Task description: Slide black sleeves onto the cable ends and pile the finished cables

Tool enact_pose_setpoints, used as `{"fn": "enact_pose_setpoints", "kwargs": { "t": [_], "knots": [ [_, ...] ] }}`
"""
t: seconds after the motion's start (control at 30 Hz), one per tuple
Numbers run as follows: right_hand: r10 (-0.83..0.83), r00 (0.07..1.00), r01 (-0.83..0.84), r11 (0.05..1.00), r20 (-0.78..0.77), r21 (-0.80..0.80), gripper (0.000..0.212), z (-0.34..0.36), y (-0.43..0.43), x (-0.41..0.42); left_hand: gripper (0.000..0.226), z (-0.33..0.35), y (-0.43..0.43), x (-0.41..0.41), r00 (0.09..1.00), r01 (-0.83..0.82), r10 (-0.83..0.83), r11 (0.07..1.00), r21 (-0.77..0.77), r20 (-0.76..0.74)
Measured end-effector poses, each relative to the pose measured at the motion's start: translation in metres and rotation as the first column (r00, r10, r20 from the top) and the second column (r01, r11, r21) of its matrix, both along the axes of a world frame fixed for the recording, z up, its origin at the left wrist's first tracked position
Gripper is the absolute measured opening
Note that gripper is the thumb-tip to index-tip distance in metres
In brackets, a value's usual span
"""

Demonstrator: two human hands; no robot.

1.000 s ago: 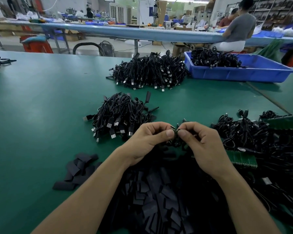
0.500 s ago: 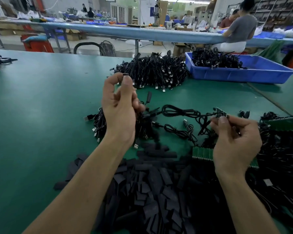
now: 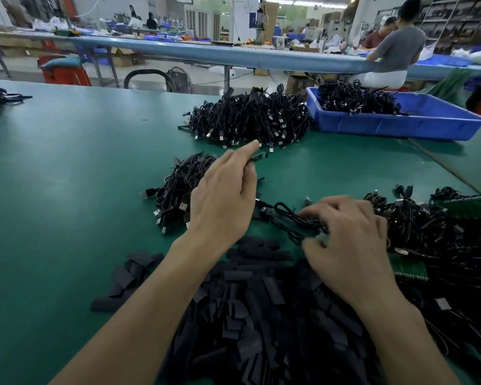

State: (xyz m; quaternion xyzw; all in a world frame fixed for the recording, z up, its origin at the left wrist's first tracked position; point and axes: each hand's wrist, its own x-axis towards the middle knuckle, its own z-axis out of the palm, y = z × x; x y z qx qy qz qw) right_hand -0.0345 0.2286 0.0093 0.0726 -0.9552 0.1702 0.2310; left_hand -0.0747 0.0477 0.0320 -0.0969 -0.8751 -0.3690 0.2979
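Left hand (image 3: 222,201) has dropped from its raised spot half a second ago and is now low over the near cable pile (image 3: 175,187), forefinger out, pinching a small cable end (image 3: 257,157). Right hand (image 3: 347,240) has come down from mid-air onto the loose cable (image 3: 286,212) by the sleeve heap (image 3: 261,315); fingers blurred, grip unclear. The cable is no longer stretched between the hands and lies slack on the table (image 3: 81,176).

Nearer than the right hand (image 3: 350,245) black sleeves (image 3: 261,315) are lying on the plain green table (image 3: 67,190), black cables (image 3: 178,184) beside the left hand (image 3: 222,201), a blue tray (image 3: 400,126) beyond.
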Motion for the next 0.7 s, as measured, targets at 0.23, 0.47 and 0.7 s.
{"fn": "enact_pose_setpoints", "kwargs": {
  "t": [0.23, 0.47, 0.7],
  "knots": [
    [0.200, 0.957, -0.252, 0.933, 0.210, 0.259, 0.032, -0.016, -0.032, -0.002, 0.007, -0.010, -0.005, -0.006, 0.973, 0.141, -0.152, 0.987, 0.074, 0.173],
    [0.210, 0.955, -0.244, 0.959, 0.211, 0.146, 0.029, -0.032, -0.032, -0.005, 0.019, -0.014, -0.010, -0.008, 0.979, 0.083, -0.092, 0.995, 0.057, 0.181],
    [0.235, 0.972, -0.228, 0.956, 0.017, -0.186, 0.003, -0.032, -0.025, -0.007, 0.021, -0.018, -0.011, -0.007, 0.961, 0.102, -0.122, 0.991, 0.091, 0.249]
  ]
}}
